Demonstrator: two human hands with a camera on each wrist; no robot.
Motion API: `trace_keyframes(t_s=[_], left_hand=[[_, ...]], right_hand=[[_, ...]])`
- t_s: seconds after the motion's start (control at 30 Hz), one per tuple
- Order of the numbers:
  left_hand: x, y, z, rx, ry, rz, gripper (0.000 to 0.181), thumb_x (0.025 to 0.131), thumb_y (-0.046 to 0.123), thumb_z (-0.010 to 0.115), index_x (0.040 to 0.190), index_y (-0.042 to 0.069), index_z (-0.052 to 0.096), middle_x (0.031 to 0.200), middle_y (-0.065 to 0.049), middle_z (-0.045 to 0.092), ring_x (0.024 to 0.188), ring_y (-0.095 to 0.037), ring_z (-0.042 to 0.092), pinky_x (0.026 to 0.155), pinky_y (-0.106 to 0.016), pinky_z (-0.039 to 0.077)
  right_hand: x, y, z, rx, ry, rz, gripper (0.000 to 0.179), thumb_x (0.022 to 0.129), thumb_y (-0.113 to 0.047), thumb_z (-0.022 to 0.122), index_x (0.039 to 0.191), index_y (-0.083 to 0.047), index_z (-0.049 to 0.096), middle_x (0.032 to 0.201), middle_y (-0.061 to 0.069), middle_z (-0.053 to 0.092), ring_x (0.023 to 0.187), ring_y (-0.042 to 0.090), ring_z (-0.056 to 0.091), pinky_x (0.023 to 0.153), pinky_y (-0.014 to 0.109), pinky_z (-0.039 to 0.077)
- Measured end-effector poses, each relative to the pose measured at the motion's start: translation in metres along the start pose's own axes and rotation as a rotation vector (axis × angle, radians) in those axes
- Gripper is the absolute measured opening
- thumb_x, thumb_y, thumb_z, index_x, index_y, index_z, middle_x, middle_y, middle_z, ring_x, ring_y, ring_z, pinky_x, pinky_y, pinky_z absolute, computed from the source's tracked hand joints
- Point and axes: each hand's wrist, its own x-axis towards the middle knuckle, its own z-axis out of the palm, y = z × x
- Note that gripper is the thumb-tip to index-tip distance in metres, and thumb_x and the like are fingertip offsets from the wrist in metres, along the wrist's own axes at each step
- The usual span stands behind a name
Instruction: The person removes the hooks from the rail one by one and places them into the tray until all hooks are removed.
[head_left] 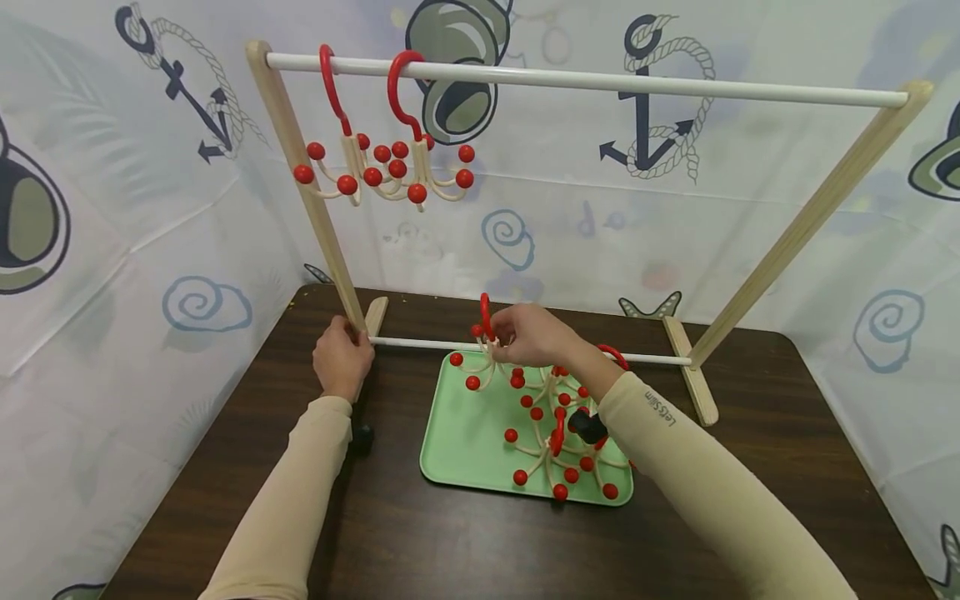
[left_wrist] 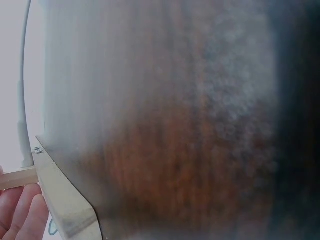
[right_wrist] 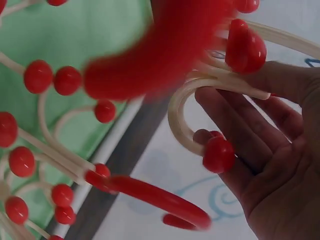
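Observation:
My right hand (head_left: pixel 536 333) holds a multi-armed hanger (head_left: pixel 489 350) by its cream stem, over the back edge of the green tray (head_left: pixel 465 454). This hanger has a red hook and curved arms tipped with red balls. In the right wrist view, the right hand's fingers (right_wrist: pixel 240 130) bend around the cream arms. My left hand (head_left: pixel 343 358) grips the lower end of the rack's left wooden post (head_left: pixel 330 242). The left wrist view shows left fingertips (left_wrist: pixel 32 215) against the wood. Several similar hangers (head_left: pixel 551 450) lie on the tray, partly behind my right forearm.
Two hangers (head_left: pixel 420 167) hang at the left end of the upper white rod (head_left: pixel 600 81). A lower white rod (head_left: pixel 420 342) runs behind the tray. The right post (head_left: pixel 810 225) stands on a wooden foot (head_left: pixel 693 379). A patterned cloth (head_left: pixel 570 250) backs the dark table (head_left: pixel 375 533).

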Motion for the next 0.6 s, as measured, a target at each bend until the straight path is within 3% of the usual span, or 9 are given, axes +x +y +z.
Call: trace_keyframes(t_s=[0.13,0.33,0.6], left_hand=[[0.001,-0.001,0.003,0.007,0.0,0.012,0.021,0.092,0.019,0.062,0.104,0.002,0.06,0.088,-0.016,0.064,0.078,-0.037,0.061,0.071,-0.054,0.046],[0.001,-0.001,0.003,0.004,-0.008,0.009,0.021,0.092,0.019,0.061,0.103,0.002,0.059,0.087,-0.016,0.063,0.076,-0.037,0.061,0.071,-0.054,0.046],[-0.001,0.0,0.001,0.0,-0.005,-0.003,0.022,0.092,0.02,0.062,0.104,0.001,0.06,0.088,-0.016,0.063,0.077,-0.037,0.061,0.072,-0.054,0.046]], right_hand=[[0.002,0.005,0.009,-0.014,-0.016,0.012,0.023,0.091,-0.011,0.065,0.113,-0.009,0.071,0.094,0.0,0.07,0.082,0.015,0.063,0.07,0.032,0.049],[0.004,0.013,0.016,-0.017,-0.007,0.025,0.015,0.089,-0.005,0.065,0.098,-0.012,0.075,0.104,0.003,0.071,0.081,0.015,0.065,0.071,0.031,0.051],[0.014,0.017,0.026,-0.041,-0.027,0.012,0.022,0.088,0.0,0.058,0.098,-0.008,0.076,0.109,0.005,0.072,0.083,0.016,0.066,0.07,0.028,0.05]])
